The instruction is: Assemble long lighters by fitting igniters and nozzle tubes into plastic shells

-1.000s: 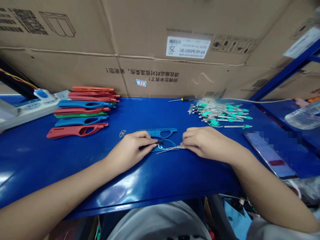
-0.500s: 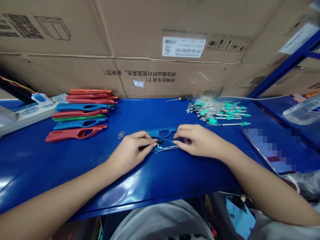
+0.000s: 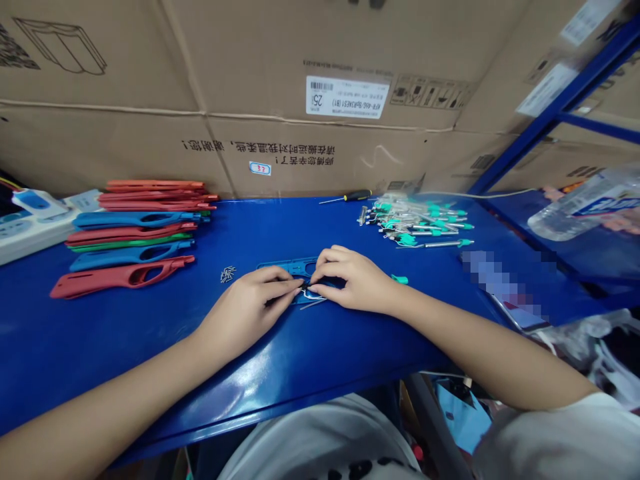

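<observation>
My left hand (image 3: 250,303) pinches a small black part (image 3: 305,287) with a white wire (image 3: 314,295), over a blue plastic lighter shell half (image 3: 294,300). My right hand (image 3: 356,280) is closed at the fingertips on the same black part, meeting the left fingers. Just behind lies another blue shell half (image 3: 280,266), partly covered by my fingers. A thin grey rod (image 3: 313,305) shows along the near shell's front edge. Fingers hide much of the near shell. Beyond my right wrist sits a small green piece (image 3: 400,279).
At the left, red, blue and green lighter shells (image 3: 120,277) lie in a row beside a power strip (image 3: 35,237). Small screws (image 3: 228,274) are heaped near my left hand. Wired metal tubes (image 3: 425,220), a screwdriver (image 3: 347,197), phone (image 3: 510,300) and bottle (image 3: 575,213) lie farther off.
My right hand has moved left from the shell's far end to the black part by my left fingertips. The green piece is now visible past my right wrist. The view has shifted right.
</observation>
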A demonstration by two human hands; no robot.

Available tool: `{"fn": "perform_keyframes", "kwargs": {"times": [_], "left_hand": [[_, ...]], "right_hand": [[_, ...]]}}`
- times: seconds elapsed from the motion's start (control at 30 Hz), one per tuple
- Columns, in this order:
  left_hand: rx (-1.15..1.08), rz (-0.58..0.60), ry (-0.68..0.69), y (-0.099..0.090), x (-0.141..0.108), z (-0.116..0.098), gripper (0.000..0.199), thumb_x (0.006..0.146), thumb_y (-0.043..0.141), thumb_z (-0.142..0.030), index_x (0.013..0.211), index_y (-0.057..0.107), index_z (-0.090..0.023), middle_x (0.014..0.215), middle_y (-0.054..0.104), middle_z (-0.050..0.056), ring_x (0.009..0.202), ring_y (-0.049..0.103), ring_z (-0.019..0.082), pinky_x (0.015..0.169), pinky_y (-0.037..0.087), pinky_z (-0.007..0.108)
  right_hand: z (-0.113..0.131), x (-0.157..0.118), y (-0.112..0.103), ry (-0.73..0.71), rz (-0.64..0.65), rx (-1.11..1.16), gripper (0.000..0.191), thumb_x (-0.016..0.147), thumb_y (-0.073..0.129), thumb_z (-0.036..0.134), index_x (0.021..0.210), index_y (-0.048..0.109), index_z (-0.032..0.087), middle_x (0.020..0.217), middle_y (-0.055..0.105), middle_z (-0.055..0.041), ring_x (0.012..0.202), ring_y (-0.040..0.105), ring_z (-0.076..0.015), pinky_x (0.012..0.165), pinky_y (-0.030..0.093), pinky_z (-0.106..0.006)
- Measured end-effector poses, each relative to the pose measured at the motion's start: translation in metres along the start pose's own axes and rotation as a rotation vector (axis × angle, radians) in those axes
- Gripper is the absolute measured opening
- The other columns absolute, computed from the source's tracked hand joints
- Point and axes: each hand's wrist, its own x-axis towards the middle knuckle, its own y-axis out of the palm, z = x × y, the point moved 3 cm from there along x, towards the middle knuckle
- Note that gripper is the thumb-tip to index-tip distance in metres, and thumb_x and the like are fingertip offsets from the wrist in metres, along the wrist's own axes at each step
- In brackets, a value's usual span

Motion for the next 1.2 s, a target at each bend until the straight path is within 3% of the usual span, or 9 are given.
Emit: {"fn": "perform_keyframes", "kwargs": {"times": [0.2, 0.4, 0.67, 0.9, 1.2], "left_hand": [[0.057, 0.026, 0.002, 0.000, -0.002, -0.002, 0.026, 0.100, 0.053, -0.026, 0.111, 0.076, -0.019, 0.102, 0.073, 0.008, 0.088, 0.071, 0.020, 0.080, 0.059, 0.034], [0.110, 0.075, 0.025, -0.006, -0.006, 0.000, 0.034, 0.095, 0.062, -0.035, 0.124, 0.069, -0.018, 0.113, 0.073, 0.009, 0.102, 0.070, 0.025, 0.090, 0.058, 0.039], [0.110, 0.138, 0.042, -0.006, -0.007, 0.002, 0.036, 0.094, 0.066, -0.025, 0.129, 0.066, -0.017, 0.114, 0.073, 0.009, 0.106, 0.065, 0.026, 0.093, 0.055, 0.043], [0.102, 0.147, 0.009, -0.003, -0.006, -0.002, 0.034, 0.093, 0.068, -0.027, 0.125, 0.067, -0.016, 0.111, 0.073, 0.009, 0.101, 0.063, 0.026, 0.088, 0.052, 0.045], [0.161, 0.182, 0.036, -0.002, -0.007, -0.005, 0.031, 0.096, 0.063, -0.026, 0.126, 0.068, -0.017, 0.109, 0.071, 0.009, 0.102, 0.061, 0.026, 0.088, 0.051, 0.043]], "right_hand": [[0.000, 0.002, 0.001, -0.049, -0.012, -0.029, 0.014, 0.096, 0.063, 0.027, 0.090, 0.072, 0.017, 0.094, 0.067, -0.0065, 0.088, 0.057, -0.0192, 0.079, 0.045, -0.033], [-0.001, 0.000, 0.000, -0.073, -0.010, -0.088, 0.015, 0.097, 0.061, 0.027, 0.089, 0.071, 0.018, 0.095, 0.067, -0.0066, 0.087, 0.056, -0.0189, 0.080, 0.044, -0.033], [0.004, -0.002, -0.001, -0.155, -0.002, -0.265, 0.021, 0.100, 0.056, 0.026, 0.090, 0.071, 0.016, 0.096, 0.068, -0.0077, 0.084, 0.052, -0.0191, 0.075, 0.038, -0.033], [0.013, -0.002, -0.001, -0.315, 0.093, -0.593, 0.016, 0.097, 0.054, 0.013, 0.092, 0.070, 0.013, 0.094, 0.067, -0.0088, 0.084, 0.046, -0.0215, 0.067, 0.026, -0.035], [0.023, 0.002, -0.001, -0.335, 0.186, -0.685, 0.021, 0.100, 0.048, 0.012, 0.089, 0.065, 0.014, 0.091, 0.064, -0.0079, 0.085, 0.048, -0.0225, 0.068, 0.027, -0.035]]}}
